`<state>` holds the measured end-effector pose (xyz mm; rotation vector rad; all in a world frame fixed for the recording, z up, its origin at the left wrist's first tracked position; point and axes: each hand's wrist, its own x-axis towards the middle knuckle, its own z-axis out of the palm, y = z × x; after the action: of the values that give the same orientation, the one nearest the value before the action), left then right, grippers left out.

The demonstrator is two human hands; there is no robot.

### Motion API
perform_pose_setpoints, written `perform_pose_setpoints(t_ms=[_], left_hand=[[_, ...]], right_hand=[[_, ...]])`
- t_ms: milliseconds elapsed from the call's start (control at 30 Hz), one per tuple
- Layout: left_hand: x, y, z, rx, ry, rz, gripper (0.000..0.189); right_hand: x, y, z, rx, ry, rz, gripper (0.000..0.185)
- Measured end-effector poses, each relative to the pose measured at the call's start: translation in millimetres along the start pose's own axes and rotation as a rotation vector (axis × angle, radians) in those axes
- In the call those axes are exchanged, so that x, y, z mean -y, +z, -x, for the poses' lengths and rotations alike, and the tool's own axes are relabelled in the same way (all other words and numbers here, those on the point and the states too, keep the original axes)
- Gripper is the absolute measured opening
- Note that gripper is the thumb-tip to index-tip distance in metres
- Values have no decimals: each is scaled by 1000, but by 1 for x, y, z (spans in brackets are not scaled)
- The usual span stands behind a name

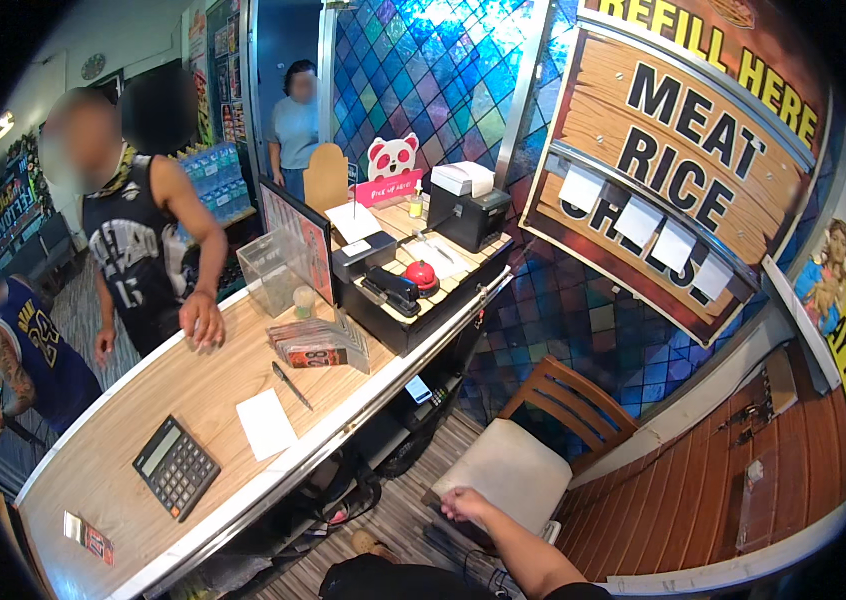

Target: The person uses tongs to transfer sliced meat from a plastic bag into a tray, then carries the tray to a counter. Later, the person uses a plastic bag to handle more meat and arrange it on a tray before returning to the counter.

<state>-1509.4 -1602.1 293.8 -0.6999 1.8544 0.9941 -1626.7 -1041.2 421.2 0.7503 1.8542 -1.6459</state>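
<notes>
My right hand (pixel 465 504) is low in the head view, over the near edge of a chair's pale padded seat (pixel 516 461). Its fingers are curled, and no object shows in them; contact with the seat cannot be made out. My left hand is out of view. Before me runs a wood-topped counter (pixel 220 375). On it lie a black desk calculator (pixel 176 466), a white sheet of paper (pixel 267 424) and a dark pen (pixel 291 385). Several numbered table cards (pixel 310 346) stand bunched beyond the pen, and another numbered card (pixel 89 536) lies at the left end.
Across the counter, a person's hand (pixel 203 319) hangs over the edge beside a clear acrylic box (pixel 269 270). A raised shelf holds a black stapler (pixel 390 291), a red call bell (pixel 420 277) and a receipt printer (pixel 470 206). Below sits a card terminal (pixel 426 391). Two other people stand farther off.
</notes>
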Motion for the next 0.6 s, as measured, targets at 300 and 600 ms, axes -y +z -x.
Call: perform_pose_setpoints(t_ms=[300,600], left_hand=[[-221,2,-19,177,580,104,33],[-220,55,-23,-132,513,292,24]], right_hand=[[308,-98,-36,-170,-567,-639,33],[405,-174,-84,-344,-434,-828,44]])
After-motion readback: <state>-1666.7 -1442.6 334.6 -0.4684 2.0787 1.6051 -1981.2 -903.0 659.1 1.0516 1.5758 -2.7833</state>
